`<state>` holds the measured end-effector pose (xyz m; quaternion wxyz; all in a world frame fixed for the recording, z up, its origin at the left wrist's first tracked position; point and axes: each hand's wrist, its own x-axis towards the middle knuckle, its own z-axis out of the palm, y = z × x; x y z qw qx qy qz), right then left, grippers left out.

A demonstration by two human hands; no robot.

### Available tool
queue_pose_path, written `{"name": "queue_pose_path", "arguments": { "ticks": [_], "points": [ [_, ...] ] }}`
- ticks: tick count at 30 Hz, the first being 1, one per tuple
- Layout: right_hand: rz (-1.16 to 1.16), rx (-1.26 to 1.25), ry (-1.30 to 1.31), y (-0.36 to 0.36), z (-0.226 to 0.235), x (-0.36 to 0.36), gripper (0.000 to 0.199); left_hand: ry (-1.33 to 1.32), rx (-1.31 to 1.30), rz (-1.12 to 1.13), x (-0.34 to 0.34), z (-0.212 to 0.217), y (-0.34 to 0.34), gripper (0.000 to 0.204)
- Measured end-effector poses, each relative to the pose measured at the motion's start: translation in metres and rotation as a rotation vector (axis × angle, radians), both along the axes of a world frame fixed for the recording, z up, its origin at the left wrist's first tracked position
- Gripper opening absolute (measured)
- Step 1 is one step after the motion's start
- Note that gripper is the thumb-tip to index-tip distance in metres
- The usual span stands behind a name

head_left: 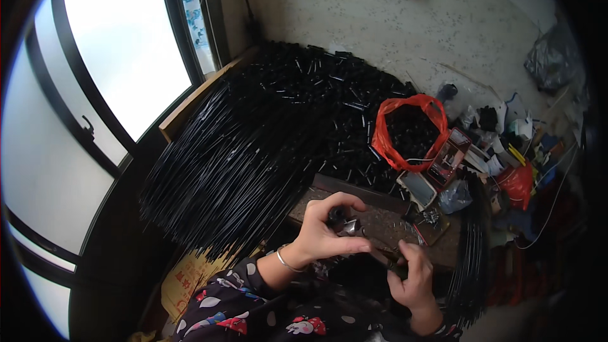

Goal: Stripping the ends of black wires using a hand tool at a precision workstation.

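My left hand (326, 228) is closed around a small black and silver part (345, 223), pinched between thumb and fingers just above a worn wooden work block (386, 218). A thin bracelet circles that wrist. My right hand (413, 273) sits lower and to the right, fingers curled on a slim dark tool (383, 254) whose tip points toward the part. The two hands are a short gap apart. What the tool's tip touches is hidden by the fingers.
A big fan of long black rods (221, 164) fills the left of the bench, with a heap of short black tubes (329, 95) behind. A red plastic bag (408, 130) of black pieces, small open boxes (443, 164), more rods (472, 247) and clutter lie right. Windows at left.
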<state>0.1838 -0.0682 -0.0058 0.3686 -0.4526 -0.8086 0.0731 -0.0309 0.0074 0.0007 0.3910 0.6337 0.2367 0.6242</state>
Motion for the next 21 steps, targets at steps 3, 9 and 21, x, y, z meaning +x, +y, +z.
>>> {"name": "queue_pose_path", "arguments": {
  "ticks": [3,9,21],
  "points": [
    [0.488,-1.442,0.885,-0.021,-0.002,0.005,0.026,-0.008,-0.033,-0.094,0.001,0.002,-0.001,0.063],
    [0.421,-1.180,0.483,-0.009,0.002,-0.002,0.038,0.098,0.000,-0.032,0.012,0.002,-0.002,0.062],
    [0.345,-0.965,0.530,-0.020,-0.025,0.008,0.032,0.097,-0.101,-0.082,0.021,0.001,0.001,0.045]
  ]
}}
